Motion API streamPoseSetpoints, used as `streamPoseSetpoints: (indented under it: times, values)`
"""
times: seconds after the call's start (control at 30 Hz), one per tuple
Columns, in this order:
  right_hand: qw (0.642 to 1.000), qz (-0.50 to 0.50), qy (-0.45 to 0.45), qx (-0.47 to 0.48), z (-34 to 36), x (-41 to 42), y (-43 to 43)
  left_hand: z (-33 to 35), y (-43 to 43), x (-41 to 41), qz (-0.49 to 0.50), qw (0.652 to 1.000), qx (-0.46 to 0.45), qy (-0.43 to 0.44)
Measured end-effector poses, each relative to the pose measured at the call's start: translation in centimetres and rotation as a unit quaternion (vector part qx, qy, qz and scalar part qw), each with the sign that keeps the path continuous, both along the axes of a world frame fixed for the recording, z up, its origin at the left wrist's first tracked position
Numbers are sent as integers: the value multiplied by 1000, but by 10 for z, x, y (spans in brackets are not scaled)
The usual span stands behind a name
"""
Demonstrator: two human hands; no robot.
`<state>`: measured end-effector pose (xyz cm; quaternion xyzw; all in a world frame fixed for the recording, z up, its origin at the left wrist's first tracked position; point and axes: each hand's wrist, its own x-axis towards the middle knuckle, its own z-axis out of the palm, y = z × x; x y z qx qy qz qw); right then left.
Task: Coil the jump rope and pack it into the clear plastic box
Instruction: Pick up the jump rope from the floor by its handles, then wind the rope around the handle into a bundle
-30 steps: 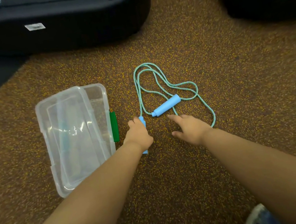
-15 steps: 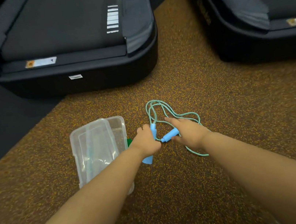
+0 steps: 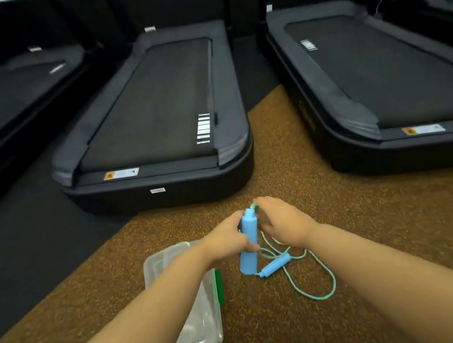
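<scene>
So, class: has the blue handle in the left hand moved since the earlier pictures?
Yes. The blue handle lay on the carpet beside the clear plastic box; now the left hand holds it upright, lifted, farther from the box's green latch.

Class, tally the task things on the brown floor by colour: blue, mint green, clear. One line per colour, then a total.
Blue: 2, the held handle and the loose handle
Mint green: 1, the cord
Clear: 1, the plastic box
Total: 4
</scene>
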<state>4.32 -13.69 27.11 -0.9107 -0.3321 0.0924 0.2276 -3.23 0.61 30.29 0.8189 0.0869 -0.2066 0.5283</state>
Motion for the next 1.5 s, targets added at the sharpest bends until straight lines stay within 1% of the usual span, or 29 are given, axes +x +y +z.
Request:
streamPoseSetpoints:
  times: [0.1,0.27,0.43,0.57,0.63,0.77,0.83,0.93,1.1,1.23,1.33,1.4,1.43,1.5]
  values:
    - [999,10,-38,34,33,0,0,44,5,0,-1,998,-49,-42]
    - [989,15,-56,139,95,-9,-8,105,6,-8,-19,984,-152,-89]
    - [985,22,-42,165,139,-24,-18,161,-2,-25,-52,958,-238,-150]
    - [981,38,-32,187,169,-33,-25,191,-10,-33,-60,934,-300,-183]
    - [977,47,-38,203,181,-39,-29,205,-17,-36,-47,924,-321,-201]
    - [971,60,-43,229,197,-52,-33,232,-30,-44,-4,914,-330,-235]
    - [968,71,-38,238,203,-60,-34,242,-34,-49,1,907,-340,-248]
    - [963,85,-45,252,207,-69,-34,251,-39,-53,-11,894,-370,-255]
    - [966,91,-66,234,209,-78,-36,251,-44,-55,-45,869,-434,-233]
    - [969,98,-51,219,210,-87,-38,249,-41,-58,-94,852,-466,-219]
    - [973,102,-26,204,209,-95,-40,252,-37,-59,-145,826,-510,-191]
    - [973,113,-19,198,208,-100,-43,254,-32,-59,-162,811,-530,-186]
    - [973,118,-15,196,208,-104,-45,254,-29,-59,-159,811,-529,-192]
    - [974,125,-10,191,208,-110,-50,254,-23,-58,-135,823,-512,-208]
